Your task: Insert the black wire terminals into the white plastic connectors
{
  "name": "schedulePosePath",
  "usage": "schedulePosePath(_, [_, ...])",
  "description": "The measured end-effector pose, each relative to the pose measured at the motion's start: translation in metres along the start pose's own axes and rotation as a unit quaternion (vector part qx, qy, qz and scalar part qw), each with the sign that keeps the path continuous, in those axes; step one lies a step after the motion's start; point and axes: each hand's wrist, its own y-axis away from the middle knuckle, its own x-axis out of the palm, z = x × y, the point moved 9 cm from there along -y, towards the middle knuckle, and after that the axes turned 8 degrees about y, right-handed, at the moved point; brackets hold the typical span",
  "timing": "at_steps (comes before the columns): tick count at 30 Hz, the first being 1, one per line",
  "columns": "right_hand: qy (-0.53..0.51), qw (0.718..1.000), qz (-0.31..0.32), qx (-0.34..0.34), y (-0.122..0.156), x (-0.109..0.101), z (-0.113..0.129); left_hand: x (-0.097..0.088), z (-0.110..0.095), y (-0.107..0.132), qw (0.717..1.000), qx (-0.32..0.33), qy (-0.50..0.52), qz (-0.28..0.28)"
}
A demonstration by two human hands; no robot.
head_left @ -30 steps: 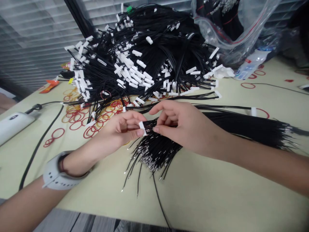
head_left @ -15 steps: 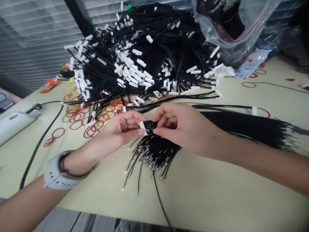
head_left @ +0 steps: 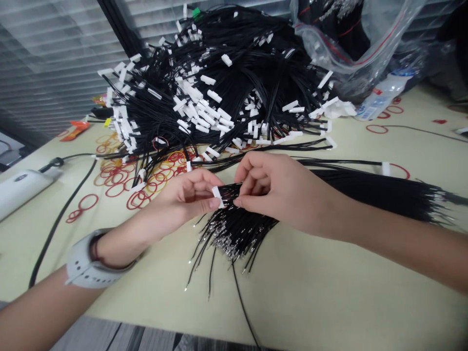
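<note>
Between the thumb and fingers of my left hand (head_left: 186, 195) is a small white connector housing (head_left: 218, 197), held tilted. Several black wires (head_left: 230, 191) run from it toward the right. My right hand (head_left: 278, 190) is closed, thumb against fingertips, pinching a black wire close to the housing; the wire's end is hidden by the fingers. Beneath both hands lies a thick bundle of black wires (head_left: 252, 231), its bare metal terminals fanned out toward the lower left. The bundle's other end (head_left: 395, 197) stretches to the right behind my right forearm.
Behind my hands rises a large heap of black cables (head_left: 248, 63) with white connectors. Red and yellow rubber bands (head_left: 157, 178) are scattered at its left foot. A clear plastic bag (head_left: 358, 68) stands back right, a white device (head_left: 25, 190) with a cord far left.
Both hands have shifted very slightly, my right hand a little to the right. The housing and the wire stay in their grips.
</note>
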Motion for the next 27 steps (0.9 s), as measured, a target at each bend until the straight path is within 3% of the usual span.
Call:
schedulePosePath(19, [-0.021,1.0,0.003,0.013,-0.0025,0.0057,-0.0025,-0.0005,-0.0025,-0.0018,1.0,0.001,-0.004,-0.003])
schedulePosePath(27, [-0.004,1.0,0.005,-0.017,-0.003,0.0057,0.0027,0.0011,0.0014,-0.0026,1.0,-0.005,0.012,0.007])
